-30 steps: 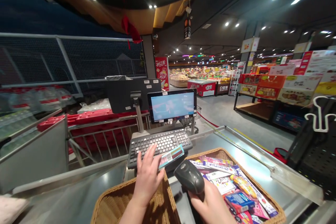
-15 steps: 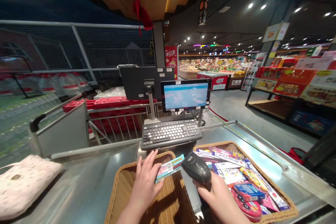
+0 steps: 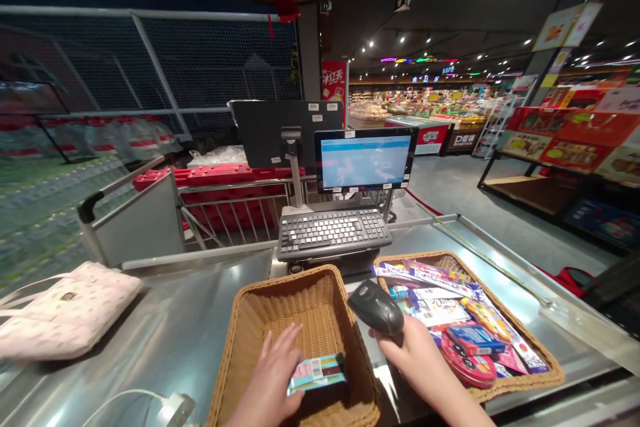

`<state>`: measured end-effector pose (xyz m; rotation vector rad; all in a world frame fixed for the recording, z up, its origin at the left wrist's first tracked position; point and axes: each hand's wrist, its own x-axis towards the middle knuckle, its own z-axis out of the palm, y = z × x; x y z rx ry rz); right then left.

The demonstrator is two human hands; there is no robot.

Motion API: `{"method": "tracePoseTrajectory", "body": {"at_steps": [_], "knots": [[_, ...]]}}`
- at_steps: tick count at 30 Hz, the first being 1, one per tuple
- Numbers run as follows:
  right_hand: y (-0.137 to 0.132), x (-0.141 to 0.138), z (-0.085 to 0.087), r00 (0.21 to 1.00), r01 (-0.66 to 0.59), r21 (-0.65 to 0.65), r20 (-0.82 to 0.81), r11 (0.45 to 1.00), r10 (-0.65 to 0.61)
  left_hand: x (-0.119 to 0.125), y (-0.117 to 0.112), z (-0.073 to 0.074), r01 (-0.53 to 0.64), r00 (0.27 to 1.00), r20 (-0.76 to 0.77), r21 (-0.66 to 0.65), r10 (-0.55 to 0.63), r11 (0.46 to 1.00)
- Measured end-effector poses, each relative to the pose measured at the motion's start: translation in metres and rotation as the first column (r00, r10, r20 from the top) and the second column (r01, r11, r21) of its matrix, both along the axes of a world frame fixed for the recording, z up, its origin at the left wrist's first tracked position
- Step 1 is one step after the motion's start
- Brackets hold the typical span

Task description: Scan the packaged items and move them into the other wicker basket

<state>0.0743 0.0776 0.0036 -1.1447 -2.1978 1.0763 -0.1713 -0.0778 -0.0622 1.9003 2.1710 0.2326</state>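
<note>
My left hand (image 3: 270, 373) is down inside an almost bare wicker basket (image 3: 285, 287), gripping the end of a flat blue-and-pink packet (image 3: 317, 373) with a barcode label, just above the basket floor. My right hand (image 3: 420, 363) holds a black handheld barcode scanner (image 3: 375, 307) up over the counter, with its head pointing away from me. To the right of that hand stands a second wicker basket (image 3: 530, 373), full of sweet packets and boxes and a round red tin (image 3: 467, 360).
A white handbag (image 3: 65, 310) lies on the steel checkout counter (image 3: 170, 320) at left, with a white cable (image 3: 170, 407) near the front edge. A keyboard (image 3: 333, 233) and monitor (image 3: 365, 160) stand ahead. Metal railings and store shelves lie beyond.
My left hand has lowered the packet into the basket. The scanner stays in my right hand. The whole view has tilted downward, bringing the left basket fully into sight.
</note>
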Motion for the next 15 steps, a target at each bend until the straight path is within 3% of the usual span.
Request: {"method": "tracePoseTrajectory", "body": {"at_steps": [6,15], "knots": [[0.005,0.008,0.004,0.999,0.011,-0.012,-0.045,1.000,-0.011,0.005,0.002,-0.005,0.044,0.998,0.051,-0.275,-0.031,0.961],[0.032,0.054,0.015,0.984,0.153,0.006,-0.091,0.988,-0.151,-0.011,0.006,-0.026,0.113,0.993,0.049,-0.313,-0.103,0.943]]}}
